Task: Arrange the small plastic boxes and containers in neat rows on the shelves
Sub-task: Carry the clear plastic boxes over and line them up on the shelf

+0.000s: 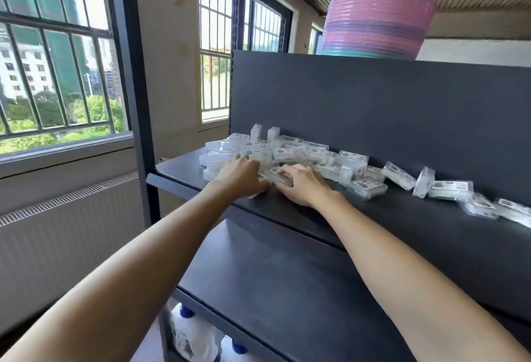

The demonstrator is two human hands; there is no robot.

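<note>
On the dark grey metal shelf, small clear plastic boxes lie scattered from ten to three o'clock. The left hand and right hand, fingers curled, together grip one clear box at centre.

A stack of pink, purple and teal plastic basins sits on the top edge of the shelving, toward its back. Two white jugs with blue caps stand below the lowest board. A ribbed radiator runs under the barred window.
</note>
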